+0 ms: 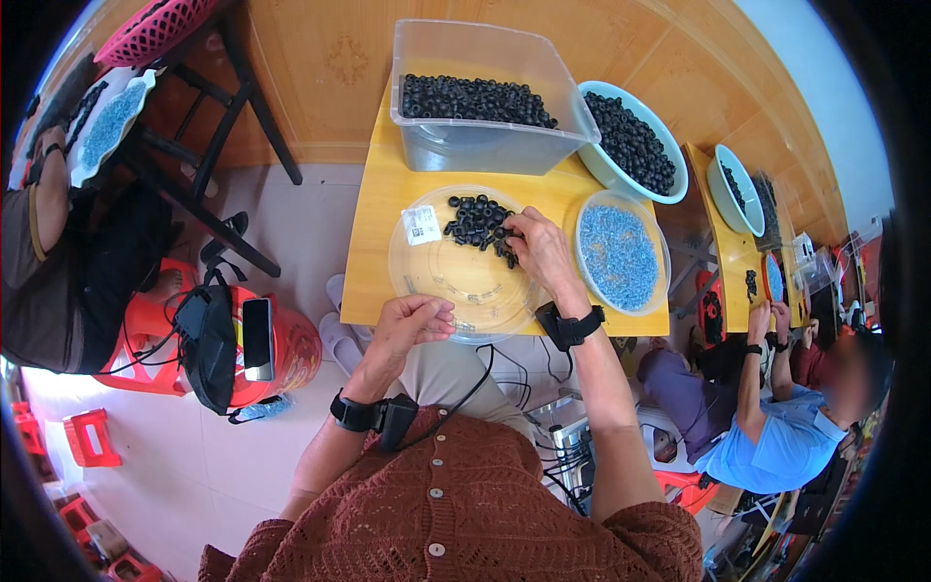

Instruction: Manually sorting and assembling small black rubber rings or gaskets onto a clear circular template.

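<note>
We see the scene in bright, even daylight, strongest toward the pale upper right corner. Soft glare sits on the round clear plastic tray (456, 276) and the glossy yellow wooden tabletop (373, 247). Shadows are faint and short. The centre is sharp, while the fisheye bends straight edges toward the rim, where a black border closes in and detail softens.

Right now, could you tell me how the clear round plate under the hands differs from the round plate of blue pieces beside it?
The clear round plate carries a small heap of black rings at its far side, mostly bare; the plate of blue pieces is covered nearly across. The right hand touches the rings; nothing touches the blue plate. Both are shallow, round, on the yellow table.
</note>
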A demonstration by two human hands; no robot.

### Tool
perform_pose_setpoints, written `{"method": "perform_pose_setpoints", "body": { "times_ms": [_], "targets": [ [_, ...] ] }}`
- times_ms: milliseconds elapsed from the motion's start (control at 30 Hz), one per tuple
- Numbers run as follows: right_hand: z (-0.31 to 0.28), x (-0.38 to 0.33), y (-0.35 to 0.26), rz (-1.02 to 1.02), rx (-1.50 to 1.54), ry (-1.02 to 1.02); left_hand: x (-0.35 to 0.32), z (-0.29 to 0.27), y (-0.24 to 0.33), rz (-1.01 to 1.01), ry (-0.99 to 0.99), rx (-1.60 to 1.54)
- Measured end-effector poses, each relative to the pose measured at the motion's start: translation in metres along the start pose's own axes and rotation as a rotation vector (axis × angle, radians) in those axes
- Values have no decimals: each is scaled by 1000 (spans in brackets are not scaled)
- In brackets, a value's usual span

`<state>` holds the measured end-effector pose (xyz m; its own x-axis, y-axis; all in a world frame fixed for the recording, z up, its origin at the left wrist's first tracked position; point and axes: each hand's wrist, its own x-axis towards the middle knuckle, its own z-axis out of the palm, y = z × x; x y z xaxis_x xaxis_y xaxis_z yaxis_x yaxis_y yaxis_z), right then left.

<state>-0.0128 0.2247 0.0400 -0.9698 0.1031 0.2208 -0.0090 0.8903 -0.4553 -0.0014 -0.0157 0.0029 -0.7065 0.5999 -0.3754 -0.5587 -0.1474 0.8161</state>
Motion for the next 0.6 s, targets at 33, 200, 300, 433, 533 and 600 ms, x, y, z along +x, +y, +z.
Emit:
{"method": "perform_pose_setpoints", "body": {
  "times_ms": [33, 200, 300, 433, 533, 600],
  "targets": [
    [-1, 1, -3, -30, -9, 7, 0, 0, 0, -2, 3, 0],
    [9, 9, 1, -125, -88, -46, -1, 1, -1, -6, -1, -21],
    [12, 10, 7, -160, -127, -179, -1, 2, -1, 5, 0, -16],
    [11, 8, 8, -57, 33, -104, -1, 2, 0, 5, 4, -14],
    [4, -1, -5, 62, 339, -68, -2, 1, 2, 10, 11, -22],
    [-5, -12, -24, 158, 549, -94, -4, 2, 7, 13, 19, -39]
  ]
}}
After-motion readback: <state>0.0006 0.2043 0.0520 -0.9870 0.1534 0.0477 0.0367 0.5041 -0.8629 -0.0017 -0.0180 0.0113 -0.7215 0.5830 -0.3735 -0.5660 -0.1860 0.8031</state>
